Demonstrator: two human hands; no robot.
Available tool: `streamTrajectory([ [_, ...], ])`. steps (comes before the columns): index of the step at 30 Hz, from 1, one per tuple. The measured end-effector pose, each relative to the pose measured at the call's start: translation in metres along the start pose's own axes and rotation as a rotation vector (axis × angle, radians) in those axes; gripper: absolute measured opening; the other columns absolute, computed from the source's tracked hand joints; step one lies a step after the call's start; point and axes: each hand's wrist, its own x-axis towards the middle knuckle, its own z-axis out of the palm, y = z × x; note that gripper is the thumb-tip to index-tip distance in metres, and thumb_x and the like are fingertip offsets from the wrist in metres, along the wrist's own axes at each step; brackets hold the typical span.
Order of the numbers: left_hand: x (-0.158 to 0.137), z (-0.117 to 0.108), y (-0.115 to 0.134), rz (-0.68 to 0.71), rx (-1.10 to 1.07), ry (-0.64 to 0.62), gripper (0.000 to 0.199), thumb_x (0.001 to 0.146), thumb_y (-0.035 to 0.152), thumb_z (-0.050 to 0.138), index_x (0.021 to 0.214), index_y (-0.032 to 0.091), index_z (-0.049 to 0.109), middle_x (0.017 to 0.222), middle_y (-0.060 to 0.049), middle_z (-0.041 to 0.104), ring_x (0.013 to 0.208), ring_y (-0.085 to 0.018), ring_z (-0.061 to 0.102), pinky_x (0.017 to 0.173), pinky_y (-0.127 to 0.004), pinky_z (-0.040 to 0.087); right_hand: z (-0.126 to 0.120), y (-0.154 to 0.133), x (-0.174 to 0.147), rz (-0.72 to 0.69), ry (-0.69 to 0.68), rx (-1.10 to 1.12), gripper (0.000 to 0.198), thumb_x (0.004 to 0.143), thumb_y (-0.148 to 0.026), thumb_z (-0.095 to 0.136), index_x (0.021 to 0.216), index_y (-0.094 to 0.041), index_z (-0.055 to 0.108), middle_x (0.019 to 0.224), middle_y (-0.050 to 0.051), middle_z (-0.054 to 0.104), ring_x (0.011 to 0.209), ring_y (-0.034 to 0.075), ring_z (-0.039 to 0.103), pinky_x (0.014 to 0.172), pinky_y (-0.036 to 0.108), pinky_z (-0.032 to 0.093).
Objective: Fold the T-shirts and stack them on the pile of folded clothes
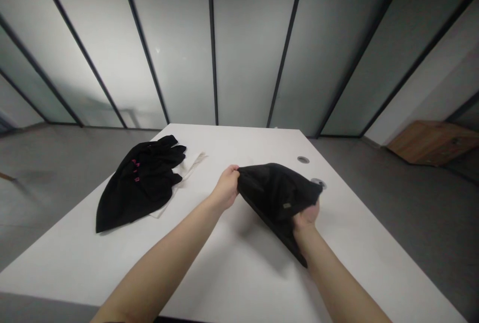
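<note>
A dark black cloth [275, 191] with a small pale tag hangs between my two hands above the white table. My left hand [227, 187] pinches its left corner, thumb on top. At the cloth's right side, my right hand [309, 216] grips the fabric near the edge, and the folds cover part of its fingers. One lower edge of the cloth slants down toward my right wrist. Whether it is a garment or a bag, I cannot tell.
Left on the white table [239, 143] lies a crumpled black garment [140, 188] with pink lettering, over a cream cloth with a strap [194, 163]. Two round cable holes [303, 159] are near the right edge. A wooden piece [430, 141] stands on the floor at right.
</note>
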Motion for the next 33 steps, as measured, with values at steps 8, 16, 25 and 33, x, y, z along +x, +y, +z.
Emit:
streamTrajectory([
  [8,0.03,-0.043,0.058,0.304,0.736,0.175,0.016,0.083,0.019,0.056,0.095,0.022,0.066,0.084,-0.005,0.065,0.086,-0.024,0.067,0.077,-0.035,0.053,0.018,0.014,-0.006,0.19,-0.11,-0.343,0.06,0.073,-0.039,0.092,0.128,-0.029,0.07,0.121,0.005,0.08,0.117,0.032,0.072,0.105,0.048,0.056],
  [16,0.01,-0.048,-0.009,0.408,1.426,-0.272,0.061,0.088,0.052,0.074,0.14,0.023,0.064,0.143,-0.016,0.066,0.133,-0.038,0.059,0.114,-0.053,0.044,0.029,0.011,-0.026,0.329,-0.371,-0.405,0.054,0.084,-0.049,0.084,0.134,-0.031,0.071,0.127,0.004,0.077,0.116,0.03,0.072,0.106,0.046,0.054],
  [25,0.003,-0.035,-0.064,0.37,0.681,-0.697,0.09,0.082,0.036,0.083,0.161,0.023,0.042,0.133,-0.01,0.071,0.12,-0.027,0.069,0.109,-0.043,0.051,0.004,0.003,-0.022,0.42,-0.685,-0.436,0.086,0.063,-0.075,0.088,0.129,-0.023,0.073,0.129,0.011,0.075,0.123,0.035,0.067,0.103,0.044,0.052],
  [33,0.043,-0.033,-0.006,0.466,0.617,-0.144,0.013,0.094,0.024,0.049,0.092,0.023,0.062,0.085,-0.001,0.066,0.085,-0.02,0.063,0.085,-0.036,0.053,0.011,0.003,-0.009,0.173,-0.571,-0.984,0.055,0.064,-0.03,0.083,0.118,-0.024,0.073,0.111,0.007,0.077,0.106,0.031,0.067,0.099,0.043,0.051],
])
